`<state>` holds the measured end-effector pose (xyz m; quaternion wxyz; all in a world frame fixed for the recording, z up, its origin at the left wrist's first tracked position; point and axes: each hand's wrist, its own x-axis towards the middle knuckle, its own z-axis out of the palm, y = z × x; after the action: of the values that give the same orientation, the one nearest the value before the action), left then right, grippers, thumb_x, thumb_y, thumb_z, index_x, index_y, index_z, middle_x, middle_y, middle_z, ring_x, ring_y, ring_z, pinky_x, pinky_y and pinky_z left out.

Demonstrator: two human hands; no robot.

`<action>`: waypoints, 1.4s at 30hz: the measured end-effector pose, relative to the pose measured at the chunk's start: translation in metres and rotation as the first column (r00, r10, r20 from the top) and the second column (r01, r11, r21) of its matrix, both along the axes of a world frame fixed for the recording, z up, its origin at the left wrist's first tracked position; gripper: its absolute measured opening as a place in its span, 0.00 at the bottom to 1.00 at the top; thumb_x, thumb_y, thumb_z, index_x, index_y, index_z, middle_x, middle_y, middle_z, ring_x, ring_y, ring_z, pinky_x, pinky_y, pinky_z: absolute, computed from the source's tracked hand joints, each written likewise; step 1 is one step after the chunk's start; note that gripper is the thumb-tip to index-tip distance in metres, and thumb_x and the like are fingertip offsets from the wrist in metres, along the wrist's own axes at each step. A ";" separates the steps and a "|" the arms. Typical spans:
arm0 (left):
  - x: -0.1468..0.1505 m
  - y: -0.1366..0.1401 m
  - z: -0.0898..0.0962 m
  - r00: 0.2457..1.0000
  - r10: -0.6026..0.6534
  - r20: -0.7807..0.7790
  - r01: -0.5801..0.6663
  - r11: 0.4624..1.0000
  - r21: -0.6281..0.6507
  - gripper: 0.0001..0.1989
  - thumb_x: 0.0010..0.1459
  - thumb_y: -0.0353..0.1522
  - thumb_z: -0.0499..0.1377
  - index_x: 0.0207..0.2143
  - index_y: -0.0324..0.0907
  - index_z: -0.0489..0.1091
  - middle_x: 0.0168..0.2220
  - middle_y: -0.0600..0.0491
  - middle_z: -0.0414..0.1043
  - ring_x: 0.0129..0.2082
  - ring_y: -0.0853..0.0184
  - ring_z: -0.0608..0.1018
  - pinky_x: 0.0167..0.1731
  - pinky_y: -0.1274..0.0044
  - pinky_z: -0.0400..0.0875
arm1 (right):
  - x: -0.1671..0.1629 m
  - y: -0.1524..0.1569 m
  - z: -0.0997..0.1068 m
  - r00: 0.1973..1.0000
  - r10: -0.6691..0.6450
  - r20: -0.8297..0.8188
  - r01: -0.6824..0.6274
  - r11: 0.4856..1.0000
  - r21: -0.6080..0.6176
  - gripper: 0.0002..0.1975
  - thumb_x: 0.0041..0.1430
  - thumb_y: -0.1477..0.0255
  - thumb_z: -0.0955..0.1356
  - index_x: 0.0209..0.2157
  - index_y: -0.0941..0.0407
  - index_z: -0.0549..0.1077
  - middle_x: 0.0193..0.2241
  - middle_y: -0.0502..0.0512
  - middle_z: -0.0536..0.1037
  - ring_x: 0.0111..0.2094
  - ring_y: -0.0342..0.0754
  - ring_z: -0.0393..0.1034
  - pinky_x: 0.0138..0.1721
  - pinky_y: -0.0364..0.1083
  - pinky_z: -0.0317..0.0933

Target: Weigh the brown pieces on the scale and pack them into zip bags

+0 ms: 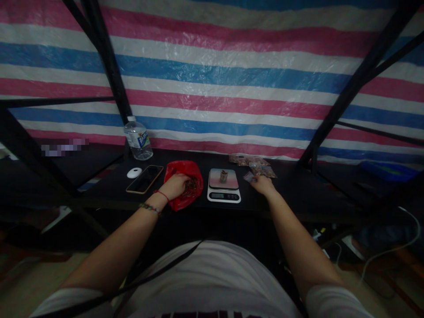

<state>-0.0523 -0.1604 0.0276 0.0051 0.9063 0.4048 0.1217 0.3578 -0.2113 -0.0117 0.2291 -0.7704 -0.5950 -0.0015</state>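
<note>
My left hand point(177, 185) reaches into an opened red plastic bag point(183, 167). Small brown pieces point(191, 187) lie inside it, and they hide my fingertips. To the right of the bag stands a white kitchen scale point(223, 198) with a lit display. A small, upright brownish roll or container point(224, 176) rests on its plate; its kind is unclear. My right hand point(263, 184) is closed on the edge of a small clear plastic bag point(248, 177), just right of the scale. Filled clear packets point(263, 169) lie right behind that hand.
A phone point(145, 179) and a round white case point(134, 172) lie left of the red bag. Behind them stands a clear plastic bottle point(138, 139). Black metal posts point(114, 75) frame the dark table point(298, 194), and a striped plastic sheet point(225, 88) hangs at the back.
</note>
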 end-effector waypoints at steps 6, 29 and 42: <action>0.016 0.004 0.006 0.995 -0.086 -0.052 0.083 0.995 -0.056 0.16 0.57 0.30 0.52 0.47 0.39 0.72 0.46 0.44 0.75 0.45 0.62 0.76 0.49 0.73 0.66 | -0.036 0.000 0.023 0.993 0.113 -0.043 -0.109 0.989 0.099 0.16 0.55 0.66 0.66 0.45 0.56 0.75 0.45 0.60 0.77 0.49 0.54 0.70 0.52 0.53 0.60; 0.020 0.008 0.001 0.990 -0.109 0.089 0.114 0.992 -0.057 0.12 0.58 0.29 0.54 0.40 0.39 0.75 0.42 0.48 0.76 0.42 0.63 0.76 0.47 0.74 0.67 | -0.159 0.008 0.054 0.797 0.550 -0.250 -0.483 0.829 0.283 0.25 0.46 0.77 0.69 0.49 0.52 0.68 0.46 0.52 0.76 0.48 0.47 0.71 0.52 0.48 0.62; 0.010 0.010 0.003 0.996 -0.029 0.083 0.030 1.000 -0.005 0.15 0.57 0.26 0.52 0.43 0.39 0.75 0.44 0.47 0.76 0.45 0.62 0.76 0.51 0.73 0.65 | -0.149 0.001 0.040 0.766 0.561 -0.313 -0.460 0.819 0.342 0.24 0.46 0.76 0.69 0.48 0.53 0.69 0.44 0.53 0.77 0.45 0.49 0.71 0.48 0.49 0.63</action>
<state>-0.0426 -0.1506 0.0302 0.0266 0.9063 0.3912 0.1576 0.2083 -0.2108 0.0284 0.4307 -0.5267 -0.7183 0.1454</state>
